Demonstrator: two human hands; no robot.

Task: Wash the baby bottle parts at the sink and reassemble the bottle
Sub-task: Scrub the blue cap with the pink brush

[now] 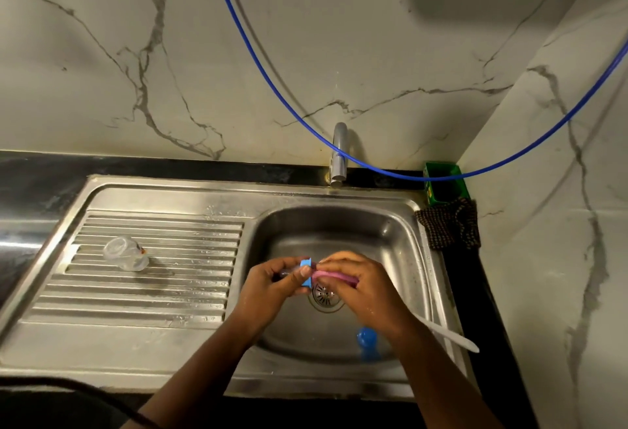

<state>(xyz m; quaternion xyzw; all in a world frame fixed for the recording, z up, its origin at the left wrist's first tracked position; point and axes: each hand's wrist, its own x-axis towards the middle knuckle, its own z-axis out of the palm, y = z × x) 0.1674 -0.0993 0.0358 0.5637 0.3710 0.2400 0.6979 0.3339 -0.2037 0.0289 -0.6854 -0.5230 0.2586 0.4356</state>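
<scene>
Left hand (pixel 272 279) holds blue ring (pixel 306 272); right hand (pixel 353 281) presses pink sponge (pixel 334 277)

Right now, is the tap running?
Off. No stream falls from the tap into the sink; both hands work below its spout.

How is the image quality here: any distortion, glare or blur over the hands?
Head view: wide-angle bending curves the counter edge and sink; dim warm light; soft glare on the draining board; left hand and right hand slightly soft, the blue ring readable.
</scene>
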